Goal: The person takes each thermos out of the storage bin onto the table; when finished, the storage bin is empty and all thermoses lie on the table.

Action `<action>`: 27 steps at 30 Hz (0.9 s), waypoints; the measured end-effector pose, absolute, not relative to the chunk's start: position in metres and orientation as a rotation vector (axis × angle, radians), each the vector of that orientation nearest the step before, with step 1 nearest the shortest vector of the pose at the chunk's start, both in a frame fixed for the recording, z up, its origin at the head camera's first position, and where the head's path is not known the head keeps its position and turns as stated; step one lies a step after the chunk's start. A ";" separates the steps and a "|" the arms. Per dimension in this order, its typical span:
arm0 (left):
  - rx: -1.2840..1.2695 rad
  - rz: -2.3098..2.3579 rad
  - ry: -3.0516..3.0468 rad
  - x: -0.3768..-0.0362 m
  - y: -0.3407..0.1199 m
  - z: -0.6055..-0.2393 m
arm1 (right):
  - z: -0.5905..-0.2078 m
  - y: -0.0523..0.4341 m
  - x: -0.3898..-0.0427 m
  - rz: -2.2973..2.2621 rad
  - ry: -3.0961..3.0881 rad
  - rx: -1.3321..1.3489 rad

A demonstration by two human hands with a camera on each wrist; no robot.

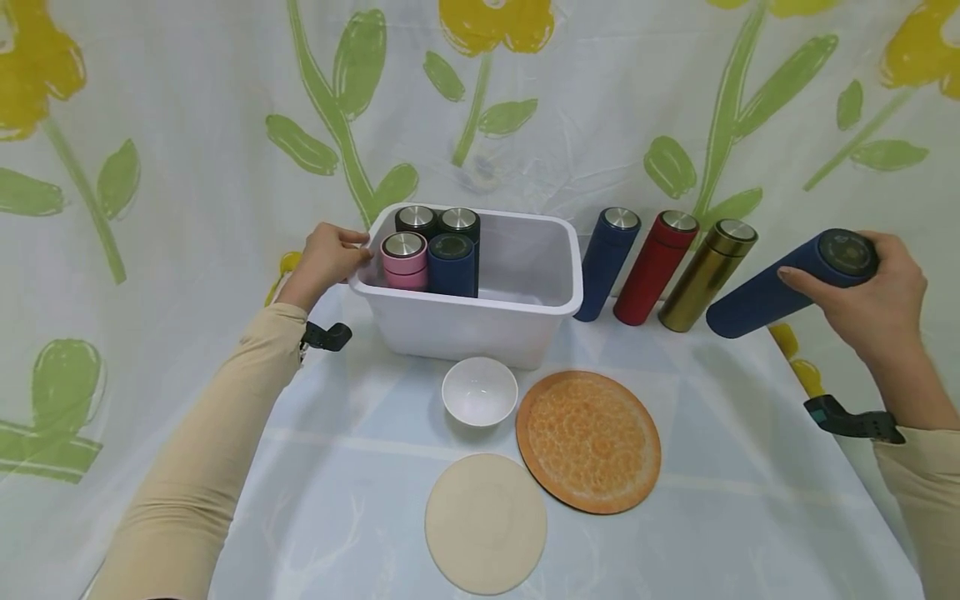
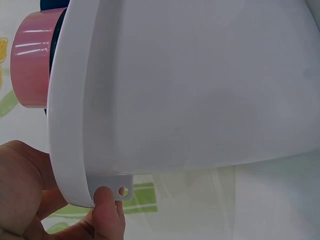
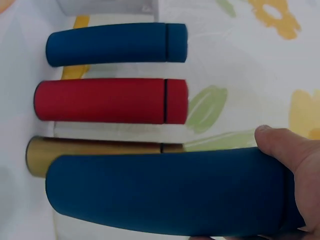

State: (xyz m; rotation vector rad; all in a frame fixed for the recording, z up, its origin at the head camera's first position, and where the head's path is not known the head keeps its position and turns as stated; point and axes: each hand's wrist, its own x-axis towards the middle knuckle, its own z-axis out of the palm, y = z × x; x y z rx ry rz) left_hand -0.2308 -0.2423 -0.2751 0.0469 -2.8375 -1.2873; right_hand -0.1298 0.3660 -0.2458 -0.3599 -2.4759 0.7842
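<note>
While the left hand (image 1: pixel 327 260) grips the near-left rim of the white bin (image 1: pixel 525 329) — fingers (image 2: pixel 107 212) curled under the lip, apparently steadying it — the right hand (image 1: pixel 873 304) holds a dark blue flask (image 1: pixel 780 287) aloft and tilted, thumb and fingers wrapped round its cap end. Four flasks stand packed upright in the bin's left end. Three more — blue (image 1: pixel 607 262), red (image 1: pixel 655 267), gold (image 1: pixel 707 275) — stand in a row on the worktop beside the bin.

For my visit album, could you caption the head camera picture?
Right hand lifts a navy flask while the left hand steadies a white bin of flasks.
</note>
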 end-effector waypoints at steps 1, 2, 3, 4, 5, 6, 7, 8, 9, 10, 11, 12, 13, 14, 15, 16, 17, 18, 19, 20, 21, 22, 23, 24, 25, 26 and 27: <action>0.049 -1.293 -2.840 -0.231 -0.242 -0.275 | -0.248 0.368 -0.131 0.790 -2.472 -0.375; 0.054 -1.295 -2.841 -0.231 -0.242 -0.275 | -0.249 0.370 -0.133 0.796 -2.471 -0.390; 0.053 -1.299 -2.842 -0.230 -0.242 -0.275 | -0.251 0.372 -0.134 0.802 -2.473 -0.402; 0.053 -1.302 -2.843 -0.230 -0.242 -0.275 | -0.252 0.373 -0.136 0.807 -2.468 -0.410; 0.054 -1.302 -2.844 -0.230 -0.242 -0.275 | -0.254 0.375 -0.137 0.818 -2.465 -0.408; 0.055 -1.300 -2.844 -0.230 -0.242 -0.275 | -0.255 0.377 -0.139 0.824 -2.460 -0.413; 0.056 -1.298 -2.845 -0.230 -0.242 -0.275 | -0.256 0.378 -0.141 0.828 -2.462 -0.414; 0.057 -1.296 -2.846 -0.229 -0.242 -0.274 | -0.258 0.380 -0.143 0.831 -2.461 -0.417; 0.057 -1.293 -2.846 -0.229 -0.242 -0.274 | -0.259 0.381 -0.145 0.836 -2.459 -0.423; 0.058 -1.290 -2.846 -0.229 -0.242 -0.274 | -0.260 0.382 -0.147 0.846 -2.453 -0.427; 0.057 -1.287 -2.847 -0.228 -0.242 -0.274 | -0.262 0.384 -0.149 0.856 -2.452 -0.427; 0.058 -1.283 -2.848 -0.228 -0.242 -0.274 | -0.264 0.385 -0.152 0.862 -2.451 -0.441; 0.056 -1.279 -2.847 -0.228 -0.242 -0.273 | -0.266 0.386 -0.154 0.871 -2.454 -0.453; 0.053 -1.276 -2.846 -0.228 -0.242 -0.273 | -0.268 0.387 -0.156 0.889 -2.453 -0.465; 0.049 -1.273 -2.844 -0.228 -0.242 -0.273 | -0.270 0.388 -0.158 0.910 -2.452 -0.479; 0.047 -1.271 -2.844 -0.228 -0.242 -0.273 | -0.272 0.389 -0.161 0.929 -2.454 -0.498; 0.047 -1.271 -2.844 -0.228 -0.242 -0.273 | -0.273 0.389 -0.163 0.944 -2.455 -0.522; 0.047 -1.269 -2.843 -0.228 -0.242 -0.273 | -0.274 0.389 -0.165 0.958 -2.455 -0.548; 0.047 -1.272 -2.842 -0.228 -0.242 -0.272 | -0.275 0.390 -0.167 0.971 -2.456 -0.567; 0.050 -1.276 -2.843 -0.228 -0.242 -0.272 | -0.276 0.390 -0.170 0.987 -2.450 -0.580; 0.053 -1.279 -2.843 -0.228 -0.242 -0.272 | -0.277 0.390 -0.172 0.997 -2.449 -0.592; 0.059 -1.283 -2.845 -0.227 -0.242 -0.272 | -0.278 0.390 -0.175 1.001 -2.448 -0.602; 0.065 -1.289 -2.844 -0.228 -0.242 -0.273 | -0.280 0.390 -0.178 1.008 -2.448 -0.607; 0.064 -1.293 -2.843 -0.227 -0.242 -0.273 | -0.281 0.391 -0.181 1.007 -2.448 -0.610; 0.066 -1.295 -2.842 -0.227 -0.242 -0.273 | -0.283 0.392 -0.183 1.011 -2.449 -0.608; 0.067 -1.297 -2.841 -0.228 -0.242 -0.274 | -0.285 0.392 -0.186 1.009 -2.446 -0.605; 0.067 -1.296 -2.839 -0.228 -0.242 -0.274 | -0.287 0.392 -0.189 1.001 -2.447 -0.605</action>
